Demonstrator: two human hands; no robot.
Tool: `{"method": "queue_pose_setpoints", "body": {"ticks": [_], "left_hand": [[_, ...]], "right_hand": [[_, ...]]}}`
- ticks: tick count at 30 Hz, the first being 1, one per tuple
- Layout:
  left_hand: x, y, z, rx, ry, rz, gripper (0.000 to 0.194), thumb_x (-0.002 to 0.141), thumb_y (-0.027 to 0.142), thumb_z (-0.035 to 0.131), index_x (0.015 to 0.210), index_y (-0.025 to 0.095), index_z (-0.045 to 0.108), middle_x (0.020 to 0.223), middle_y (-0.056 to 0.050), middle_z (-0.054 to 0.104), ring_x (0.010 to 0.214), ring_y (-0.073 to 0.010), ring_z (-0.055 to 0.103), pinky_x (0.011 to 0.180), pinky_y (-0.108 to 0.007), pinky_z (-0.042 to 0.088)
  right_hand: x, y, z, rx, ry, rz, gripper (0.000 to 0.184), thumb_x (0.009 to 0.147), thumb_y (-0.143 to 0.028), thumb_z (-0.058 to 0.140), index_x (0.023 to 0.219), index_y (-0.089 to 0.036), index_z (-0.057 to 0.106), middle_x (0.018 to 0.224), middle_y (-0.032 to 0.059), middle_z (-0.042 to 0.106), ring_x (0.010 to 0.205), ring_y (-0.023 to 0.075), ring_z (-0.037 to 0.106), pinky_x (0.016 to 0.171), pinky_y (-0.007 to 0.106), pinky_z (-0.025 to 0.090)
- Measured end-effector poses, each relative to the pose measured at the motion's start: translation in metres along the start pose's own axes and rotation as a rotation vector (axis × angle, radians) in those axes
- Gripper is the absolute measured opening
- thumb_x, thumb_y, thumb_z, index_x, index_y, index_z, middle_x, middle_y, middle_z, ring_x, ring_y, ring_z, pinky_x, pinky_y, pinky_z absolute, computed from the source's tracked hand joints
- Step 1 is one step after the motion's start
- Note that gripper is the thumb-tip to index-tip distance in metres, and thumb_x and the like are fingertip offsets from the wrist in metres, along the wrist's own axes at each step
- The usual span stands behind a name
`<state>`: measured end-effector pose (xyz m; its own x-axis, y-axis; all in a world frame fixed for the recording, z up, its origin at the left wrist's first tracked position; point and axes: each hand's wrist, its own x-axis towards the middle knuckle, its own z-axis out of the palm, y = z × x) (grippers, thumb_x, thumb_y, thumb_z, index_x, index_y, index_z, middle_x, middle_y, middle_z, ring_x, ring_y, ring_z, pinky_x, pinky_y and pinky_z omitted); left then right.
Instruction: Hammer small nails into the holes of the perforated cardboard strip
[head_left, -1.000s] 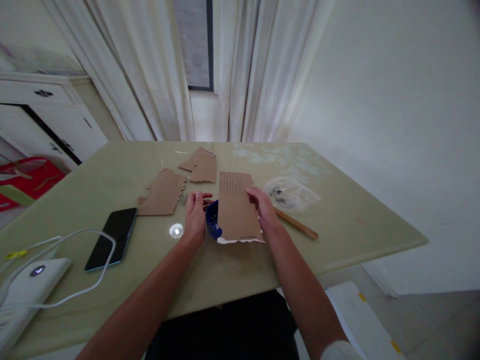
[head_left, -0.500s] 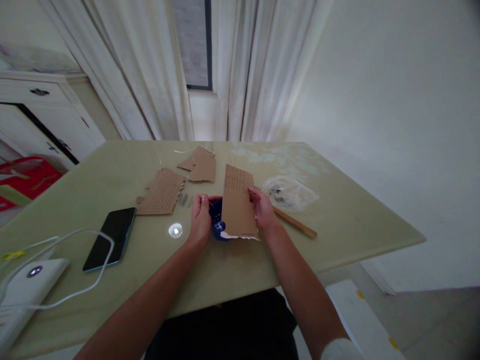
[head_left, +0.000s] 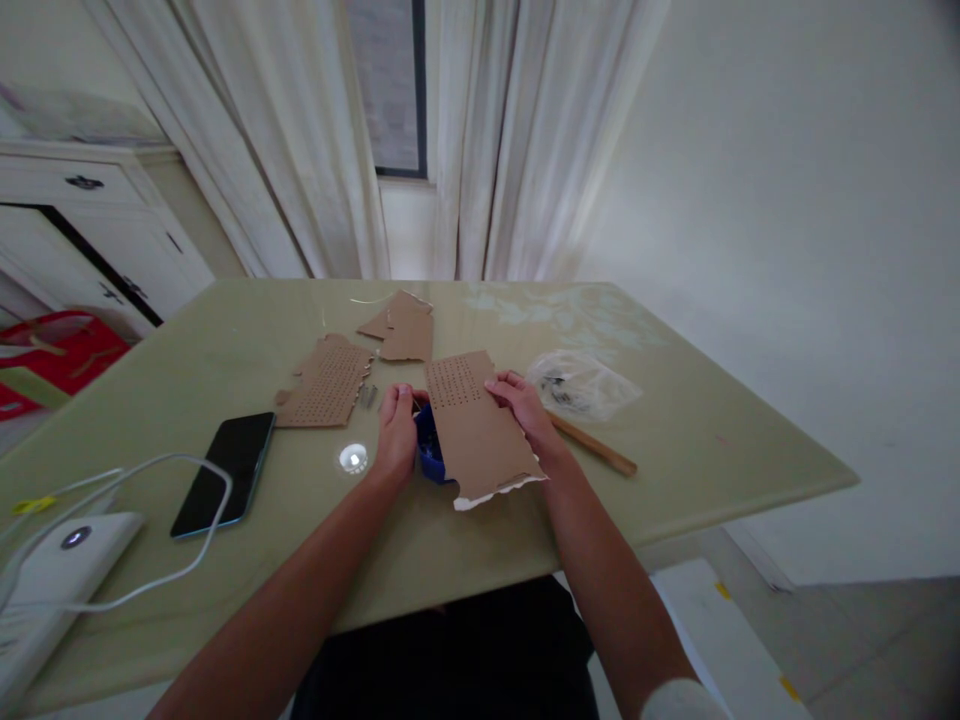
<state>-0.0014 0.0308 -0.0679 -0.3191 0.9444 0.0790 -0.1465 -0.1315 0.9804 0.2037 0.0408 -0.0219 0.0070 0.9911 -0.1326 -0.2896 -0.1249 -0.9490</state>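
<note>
My right hand [head_left: 523,405] grips a brown cardboard piece [head_left: 487,445] by its right side, thumb on top. The piece has rows of small holes at its far end and a torn, whitish near edge. Partly under it is a blue container [head_left: 430,450] with dark bits inside. My left hand [head_left: 396,425] is closed in a pinch beside the container's left rim; a thin sliver shows at its fingertips, too small to name. Just beyond that hand lie several small metal pieces [head_left: 369,396].
On the table [head_left: 675,420] lie a second holed cardboard sheet [head_left: 322,385], cardboard scraps [head_left: 407,333], a phone [head_left: 225,475], a clear round disc [head_left: 353,458], a plastic bag [head_left: 585,385] and a wooden stick [head_left: 596,445]. A white cabled device [head_left: 67,570] stands at the left.
The cardboard in my right hand has tipped flatter and turned, its far end shifting left and its torn edge coming nearer. My left hand has barely moved.
</note>
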Motion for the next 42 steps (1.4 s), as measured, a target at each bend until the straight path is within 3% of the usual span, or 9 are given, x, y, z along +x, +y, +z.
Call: {"method": "queue_pose_setpoints", "body": {"ticks": [15,22,28,34,42], "left_hand": [[-0.005,0.005,0.005,0.006,0.012,0.062,0.054,0.100,0.077,0.060,0.083,0.026,0.058,0.084,-0.002,0.065,0.074,-0.0193,0.062,0.067,-0.032,0.053],[0.000,0.012,-0.001,0.077,0.040,0.215,0.044,0.105,0.067,0.059,0.089,0.026,0.061,0.087,-0.002,0.064,0.081,-0.0187,0.062,0.073,-0.030,0.053],[-0.004,0.023,-0.004,0.172,-0.055,0.330,0.033,0.104,0.054,0.066,0.091,0.023,0.070,0.084,-0.001,0.067,0.079,-0.0184,0.062,0.071,-0.029,0.051],[-0.003,0.032,-0.009,0.281,-0.101,0.454,0.025,0.102,0.044,0.067,0.093,0.023,0.076,0.093,-0.003,0.071,0.087,-0.0194,0.066,0.080,-0.031,0.052],[0.004,0.037,-0.014,0.362,-0.140,0.536,0.021,0.101,0.038,0.067,0.091,0.024,0.080,0.093,-0.004,0.072,0.091,-0.0204,0.068,0.080,-0.031,0.055]], "right_hand": [[-0.003,0.007,0.006,-0.118,0.019,0.024,0.040,0.060,-0.050,0.091,0.078,-0.024,0.066,0.063,-0.0052,0.057,0.056,0.0150,0.051,0.053,0.028,0.035],[0.000,0.008,0.006,-0.127,0.051,-0.012,0.041,0.061,-0.052,0.089,0.073,-0.024,0.062,0.064,-0.0058,0.055,0.056,0.0132,0.047,0.055,0.028,0.035],[0.001,0.010,0.006,-0.139,0.058,-0.010,0.037,0.061,-0.050,0.087,0.074,-0.023,0.065,0.066,-0.0042,0.057,0.060,0.0157,0.052,0.058,0.030,0.041],[0.002,0.011,0.005,-0.149,0.062,-0.006,0.037,0.061,-0.051,0.085,0.077,-0.024,0.066,0.067,-0.0039,0.058,0.060,0.0157,0.049,0.056,0.029,0.037],[0.005,0.013,0.003,-0.149,0.060,-0.017,0.040,0.061,-0.054,0.086,0.077,-0.024,0.063,0.066,-0.0046,0.055,0.061,0.0164,0.050,0.059,0.030,0.037]]}}
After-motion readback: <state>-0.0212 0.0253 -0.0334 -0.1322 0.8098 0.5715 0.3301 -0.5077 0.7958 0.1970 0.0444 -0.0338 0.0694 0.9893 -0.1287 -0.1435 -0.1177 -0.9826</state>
